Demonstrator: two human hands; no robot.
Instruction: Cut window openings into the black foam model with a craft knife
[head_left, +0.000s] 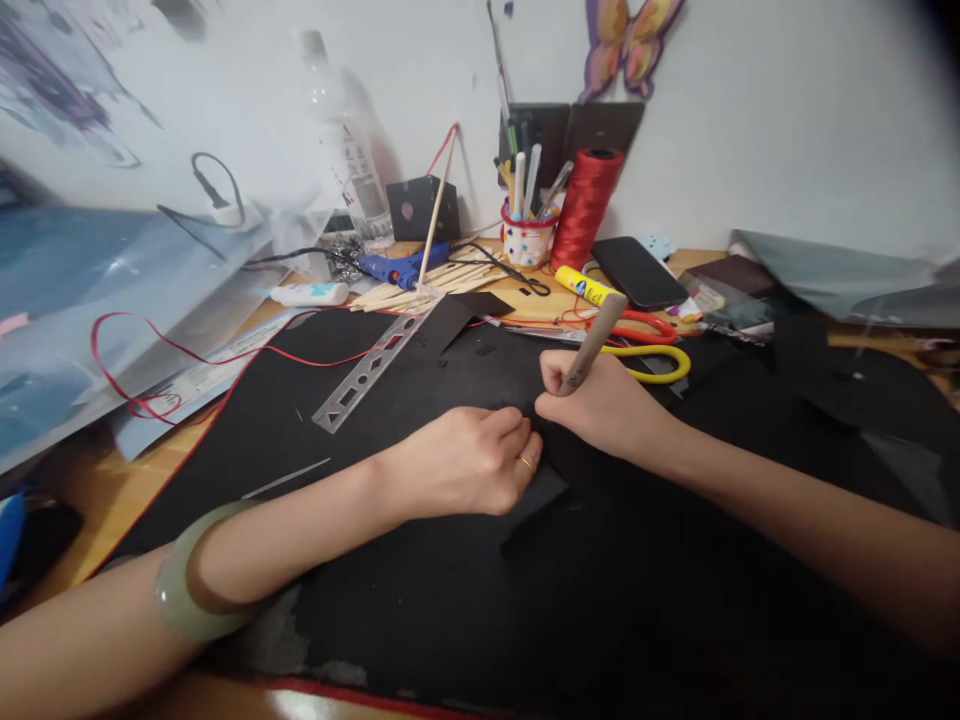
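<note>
My left hand [480, 460], with a ring and a pale green bangle [176, 590] on its arm, is closed low over the black mat [360, 620]. A piece of black paper [536, 505] lies under and beside its fingers; the fingertips are hidden, so what they grip does not show. Close by on the right, my right hand [600, 400] is wrapped round a grey-brown pen-like tool [594, 340], which stands tilted. Its lower end is hidden by the hand. A clear stencil ruler [367, 372] lies left of the hands, near more black paper [465, 312].
Scissors with yellow and red handles [660, 365] lie just behind my right hand. Further back are a glue stick [585, 286], a phone [637, 272], a red thread spool [589, 210], a pen cup [527, 238], a blue glue gun [405, 268], wooden sticks [457, 280] and a bottle [349, 150].
</note>
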